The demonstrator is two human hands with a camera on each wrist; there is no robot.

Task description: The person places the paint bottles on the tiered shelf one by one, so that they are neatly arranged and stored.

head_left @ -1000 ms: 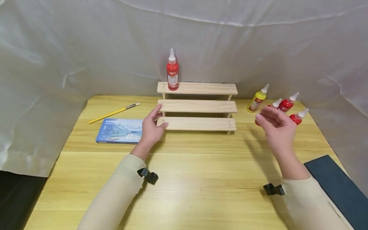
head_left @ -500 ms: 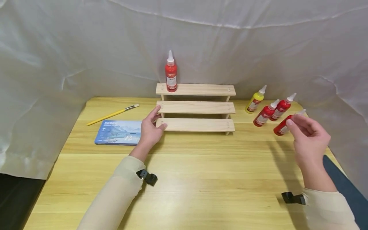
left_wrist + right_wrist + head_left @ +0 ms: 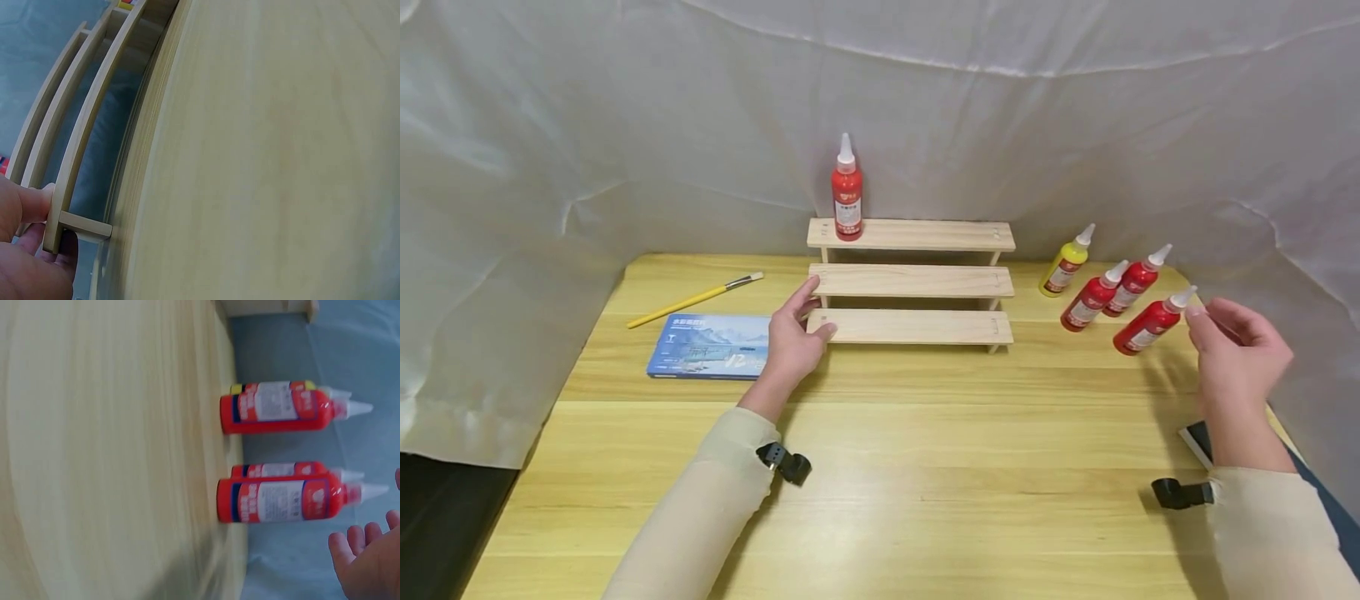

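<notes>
A three-step wooden display rack (image 3: 910,327) stands at the back of the table. My left hand (image 3: 793,337) pinches the left end of its lowest board; in the left wrist view the thumb (image 3: 34,201) lies on one side of the board and fingers on the other. A red paint bottle (image 3: 848,204) with a white nozzle stands upright on the top step's left end. My right hand (image 3: 1240,354) is in the air with loosely bent fingers, holding nothing. It is just right of the nearest red bottle (image 3: 1147,327), apart from it in the right wrist view.
Two more red bottles (image 3: 1087,302) (image 3: 1131,286) and a yellow bottle (image 3: 1063,268) stand right of the rack. A blue paint box (image 3: 707,346) and a yellow-handled paintbrush (image 3: 692,300) lie to the left. A dark flat object (image 3: 1198,437) lies partly beneath my right forearm. Grey cloth (image 3: 925,108) hangs behind.
My right hand has moved to the right, from in front of the red bottles to beside the rightmost one, uncovering them. My left hand has kept its hold on the rack.
</notes>
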